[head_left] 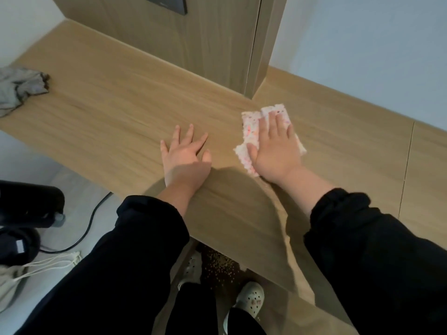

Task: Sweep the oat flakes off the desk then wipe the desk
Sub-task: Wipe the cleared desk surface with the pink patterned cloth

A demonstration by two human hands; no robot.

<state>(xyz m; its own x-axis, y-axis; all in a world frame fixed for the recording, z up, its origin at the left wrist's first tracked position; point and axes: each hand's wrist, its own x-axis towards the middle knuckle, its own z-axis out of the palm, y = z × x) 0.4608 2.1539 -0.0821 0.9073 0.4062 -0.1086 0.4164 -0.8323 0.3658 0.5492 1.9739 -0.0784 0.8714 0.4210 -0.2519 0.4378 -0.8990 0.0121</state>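
Seen from above, a person's right hand (275, 146) presses flat, fingers straight, on a pink-flecked white fluffy cloth (251, 131) on the light wooden table (108, 112). The left hand (186, 153) rests open beside it (fingers spread). Scattered oat flakes (219, 265) lie on the floor below, between two white clogs (250, 299).

Gray cloth (20, 89): crumpled, far left
Black cable (90, 221): curving across the floor (79, 189)
Drawstring bag (12, 284): pale, on the floor, lower left

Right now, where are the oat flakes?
Head view, bottom centre: the oat flakes lie scattered on the floor just below the desk front edge, between the left shoe and the right shoe.
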